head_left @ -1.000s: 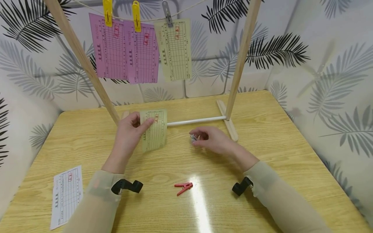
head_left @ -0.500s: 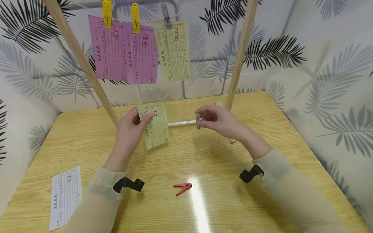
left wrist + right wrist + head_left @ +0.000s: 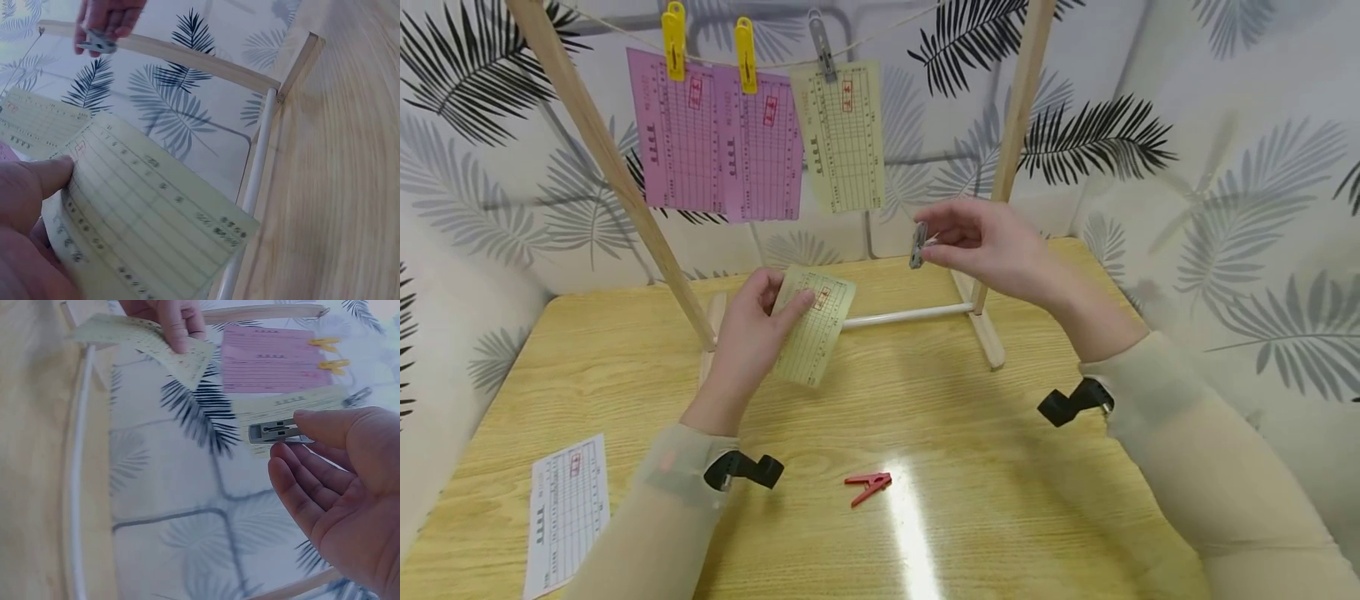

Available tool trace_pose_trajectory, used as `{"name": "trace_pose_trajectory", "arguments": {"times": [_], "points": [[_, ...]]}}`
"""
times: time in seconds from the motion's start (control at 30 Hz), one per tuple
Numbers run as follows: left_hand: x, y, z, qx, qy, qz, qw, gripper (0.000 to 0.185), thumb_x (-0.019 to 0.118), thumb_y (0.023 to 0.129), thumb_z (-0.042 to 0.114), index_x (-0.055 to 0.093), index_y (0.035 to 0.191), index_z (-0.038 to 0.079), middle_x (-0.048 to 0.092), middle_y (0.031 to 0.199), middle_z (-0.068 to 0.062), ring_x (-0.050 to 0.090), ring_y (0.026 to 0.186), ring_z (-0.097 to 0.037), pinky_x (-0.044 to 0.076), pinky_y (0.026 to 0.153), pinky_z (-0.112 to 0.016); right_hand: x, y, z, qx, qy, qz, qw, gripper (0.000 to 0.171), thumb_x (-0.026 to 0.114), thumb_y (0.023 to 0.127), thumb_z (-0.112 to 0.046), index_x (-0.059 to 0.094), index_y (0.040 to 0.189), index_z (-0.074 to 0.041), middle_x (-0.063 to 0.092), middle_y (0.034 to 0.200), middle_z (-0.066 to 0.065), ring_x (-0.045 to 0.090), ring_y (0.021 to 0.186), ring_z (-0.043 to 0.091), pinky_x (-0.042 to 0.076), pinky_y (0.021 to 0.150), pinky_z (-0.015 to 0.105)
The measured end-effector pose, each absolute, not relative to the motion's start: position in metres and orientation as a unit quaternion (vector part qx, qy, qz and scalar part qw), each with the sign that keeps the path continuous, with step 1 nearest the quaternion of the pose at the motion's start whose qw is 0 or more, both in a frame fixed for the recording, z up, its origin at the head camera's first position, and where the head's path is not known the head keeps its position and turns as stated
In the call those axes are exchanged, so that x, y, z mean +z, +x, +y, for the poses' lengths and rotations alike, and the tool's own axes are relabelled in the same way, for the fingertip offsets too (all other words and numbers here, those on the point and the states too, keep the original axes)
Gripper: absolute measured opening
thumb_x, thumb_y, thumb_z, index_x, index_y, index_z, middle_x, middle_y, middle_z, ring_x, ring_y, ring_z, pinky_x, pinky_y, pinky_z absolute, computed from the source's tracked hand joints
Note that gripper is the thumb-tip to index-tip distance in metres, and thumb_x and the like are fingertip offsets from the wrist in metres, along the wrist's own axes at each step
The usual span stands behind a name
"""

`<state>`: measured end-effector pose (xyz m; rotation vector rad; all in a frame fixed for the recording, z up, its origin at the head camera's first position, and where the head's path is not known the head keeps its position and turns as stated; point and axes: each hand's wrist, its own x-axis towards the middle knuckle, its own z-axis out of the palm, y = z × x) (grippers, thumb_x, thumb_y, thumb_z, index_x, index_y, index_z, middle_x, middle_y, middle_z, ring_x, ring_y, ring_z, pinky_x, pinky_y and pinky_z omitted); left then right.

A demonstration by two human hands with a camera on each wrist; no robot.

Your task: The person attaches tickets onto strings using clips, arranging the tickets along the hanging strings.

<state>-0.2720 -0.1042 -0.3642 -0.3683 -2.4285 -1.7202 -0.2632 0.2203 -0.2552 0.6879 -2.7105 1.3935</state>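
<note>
The right hand (image 3: 992, 246) pinches a grey clothespin (image 3: 917, 244) upright in its fingers, raised above the bench (image 3: 1000, 467). Lower and to its left, the left hand (image 3: 752, 333) grips a yellow-green slip (image 3: 816, 337), tilted, the hung slips on the string (image 3: 865, 37) above.

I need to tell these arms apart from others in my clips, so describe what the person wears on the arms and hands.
Both arms are covered by snug, thin beige sleeves that end at the wrists. A small black camera mount is fixed at the left wrist and another at the right. The left hand and right hand are bare: no gloves, and no rings or watch show.
</note>
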Motion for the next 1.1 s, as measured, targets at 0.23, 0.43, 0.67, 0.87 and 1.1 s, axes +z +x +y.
{"name": "trace_pose_trajectory", "arguments": {"times": [0.23,0.43,0.67,0.87,1.1], "points": [[-0.348,-0.277,-0.086,-0.566,-0.137,-0.806,0.110,0.024,0.052,0.119,0.031,0.057,0.122,0.007,0.056,0.098,-0.008,0.052,0.083,-0.020,0.048,0.073,-0.033,-0.188,-0.256,0.221,0.392,0.213,-0.892,0.064,0.043,0.078,0.106,-0.017,0.065,0.147,-0.007,0.073,0.128,0.007,0.069,0.113,0.017,0.056,0.098,0.026],[-0.333,-0.280,-0.064,-0.586,-0.168,-0.785,0.112,0.018,0.051,0.119,0.021,0.053,0.109,0.005,0.053,0.091,-0.006,0.050,0.080,-0.018,0.045,0.070,-0.031,-0.146,-0.259,0.219,0.341,0.231,-0.905,0.110,0.042,0.075,0.108,-0.018,0.064,0.148,-0.009,0.071,0.129,0.005,0.067,0.111,0.015,0.053,0.095,0.025],[-0.316,-0.283,-0.042,-0.640,-0.185,-0.733,0.138,0.023,0.068,0.112,0.016,0.063,0.131,0.003,0.079,0.111,-0.010,0.073,0.090,-0.019,0.059,0.071,-0.029,-0.114,-0.267,0.211,0.286,0.233,-0.913,0.175,0.041,0.071,0.110,-0.022,0.064,0.148,-0.009,0.071,0.130,0.004,0.068,0.105,0.011,0.054,0.097,0.024],[-0.305,-0.285,-0.027,-0.676,-0.196,-0.691,0.165,0.016,0.069,0.111,0.013,0.066,0.120,-0.001,0.075,0.108,-0.009,0.068,0.089,-0.013,0.056,0.073,-0.026,-0.091,-0.277,0.201,0.233,0.211,-0.927,0.206,0.038,0.064,0.113,-0.032,0.065,0.147,-0.014,0.066,0.131,0.000,0.058,0.108,0.013,0.050,0.097,0.021],[-0.295,-0.286,-0.015,-0.695,-0.201,-0.670,0.169,0.014,0.064,0.113,0.010,0.066,0.120,-0.003,0.069,0.108,-0.005,0.063,0.092,-0.013,0.053,0.078,-0.027,-0.070,-0.287,0.194,0.159,0.169,-0.955,0.186,0.045,0.050,0.117,-0.047,0.068,0.144,-0.016,0.068,0.125,0.004,0.053,0.100,0.013,0.045,0.098,0.029]]}}
